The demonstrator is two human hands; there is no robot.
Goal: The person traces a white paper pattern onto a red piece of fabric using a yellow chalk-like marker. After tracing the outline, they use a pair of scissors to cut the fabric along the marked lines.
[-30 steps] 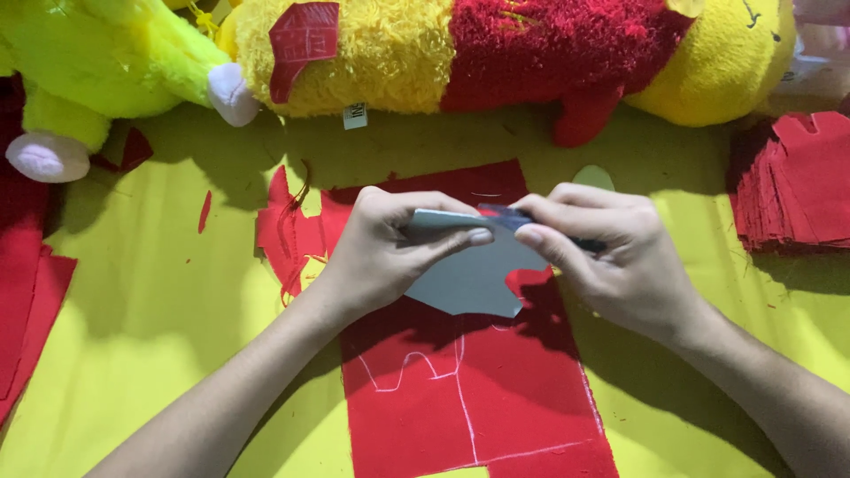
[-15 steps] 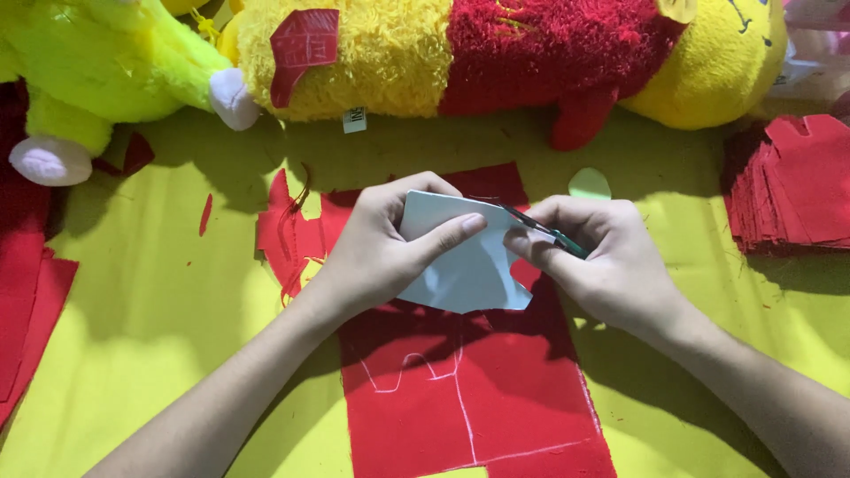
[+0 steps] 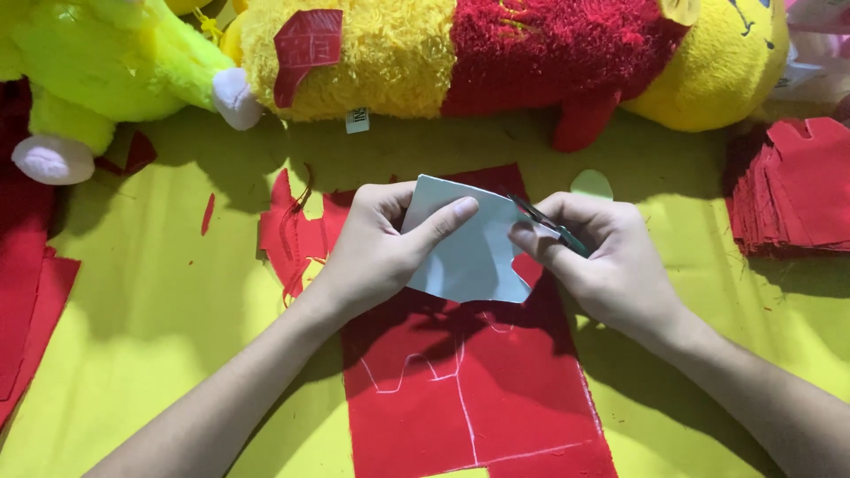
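Observation:
My left hand grips a pale grey card template by its left side, thumb on its face, tilted up above a red felt sheet. My right hand pinches a thin dark green marker, its tip against the template's upper right edge. White outlines of the same shape are drawn on the red felt just below the hands. The felt lies on a yellow cloth.
A yellow and red plush toy and a green plush toy lie along the far edge. A stack of cut red felt shapes sits at the right. More red fabric lies at the left, with scraps beside the sheet.
The template, seen nearly edge-on a second ago, has been turned up so that its face shows. The right hand's marker has come against its upper right edge.

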